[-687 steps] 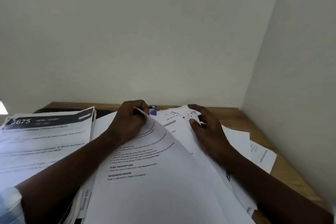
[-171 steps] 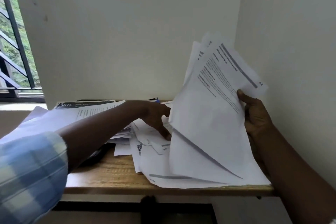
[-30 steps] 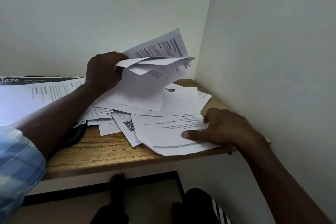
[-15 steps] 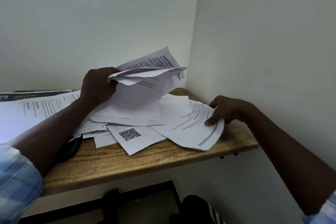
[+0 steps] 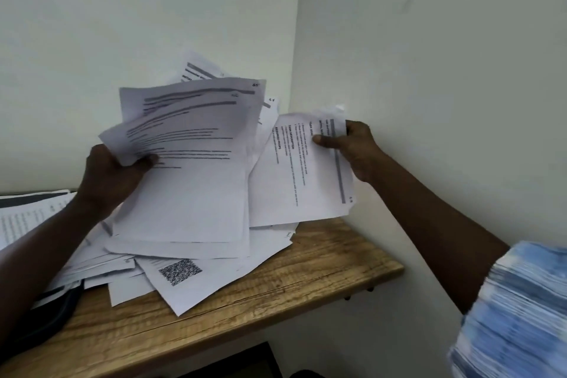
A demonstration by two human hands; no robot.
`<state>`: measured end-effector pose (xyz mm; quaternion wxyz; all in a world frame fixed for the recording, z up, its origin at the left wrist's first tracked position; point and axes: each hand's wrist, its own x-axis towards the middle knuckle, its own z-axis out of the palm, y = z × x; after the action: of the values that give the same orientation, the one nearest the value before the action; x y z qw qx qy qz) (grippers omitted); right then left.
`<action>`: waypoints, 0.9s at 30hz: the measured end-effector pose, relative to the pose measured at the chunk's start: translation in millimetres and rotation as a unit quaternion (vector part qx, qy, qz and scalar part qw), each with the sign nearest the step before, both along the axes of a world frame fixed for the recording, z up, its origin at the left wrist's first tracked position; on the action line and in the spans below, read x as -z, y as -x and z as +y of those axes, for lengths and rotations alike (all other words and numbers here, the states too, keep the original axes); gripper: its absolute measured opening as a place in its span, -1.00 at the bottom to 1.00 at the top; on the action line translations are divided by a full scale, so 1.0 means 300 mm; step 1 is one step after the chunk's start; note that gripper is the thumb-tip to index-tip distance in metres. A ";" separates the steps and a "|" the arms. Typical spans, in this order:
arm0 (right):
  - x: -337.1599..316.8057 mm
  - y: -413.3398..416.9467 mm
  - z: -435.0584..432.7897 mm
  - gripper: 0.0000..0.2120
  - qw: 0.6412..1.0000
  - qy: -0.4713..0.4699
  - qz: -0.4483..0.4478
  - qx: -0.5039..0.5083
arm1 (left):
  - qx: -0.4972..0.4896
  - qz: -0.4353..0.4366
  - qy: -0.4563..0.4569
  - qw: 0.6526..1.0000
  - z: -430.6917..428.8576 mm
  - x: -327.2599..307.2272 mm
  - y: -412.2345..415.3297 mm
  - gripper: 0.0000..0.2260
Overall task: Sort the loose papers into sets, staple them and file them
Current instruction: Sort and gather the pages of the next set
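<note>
White sheets up in the air: the left hand (image 5: 112,176) grips a fanned bundle (image 5: 196,181) by its left edge, and the right hand (image 5: 356,147) pinches one page (image 5: 294,187) by its header edge, above the back right corner of the desk (image 5: 322,267). It looks light, floppy, slippery stuff, best pinched firmly at the edges.

The left hand (image 5: 110,175) grips a fanned sheaf of papers (image 5: 190,163); the right hand (image 5: 356,147) pinches one printed sheet (image 5: 294,181) above the wooden shelf (image 5: 306,279).
</note>
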<state>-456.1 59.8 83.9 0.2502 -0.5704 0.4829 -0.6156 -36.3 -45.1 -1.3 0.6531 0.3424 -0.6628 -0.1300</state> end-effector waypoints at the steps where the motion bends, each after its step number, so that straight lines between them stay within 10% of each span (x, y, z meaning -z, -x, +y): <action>1: 0.000 -0.003 -0.002 -0.71 1.000 -0.004 -0.006 -0.003 | 0.006 -0.001 -0.001 1.000 0.000 0.002 0.002 -0.55; 12: 0.007 -0.013 -0.008 -0.72 1.000 -0.024 0.000 0.009 | 0.028 -0.051 0.009 0.998 -0.002 0.010 0.018 -0.56; 22: -0.071 -0.091 -0.019 -0.85 0.984 0.007 0.176 0.040 | 0.043 -0.135 0.072 0.987 0.046 -0.013 0.061 -0.69; 27: -0.146 -0.122 -0.029 -0.91 0.955 0.086 0.222 0.176 | 0.066 -0.031 -0.067 0.995 0.005 0.020 0.059 -0.68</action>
<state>-419.5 51.0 127.6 -0.0257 -0.6181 0.5646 -0.5464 -54.0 -43.7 -7.3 0.5978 0.3446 -0.6937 -0.2067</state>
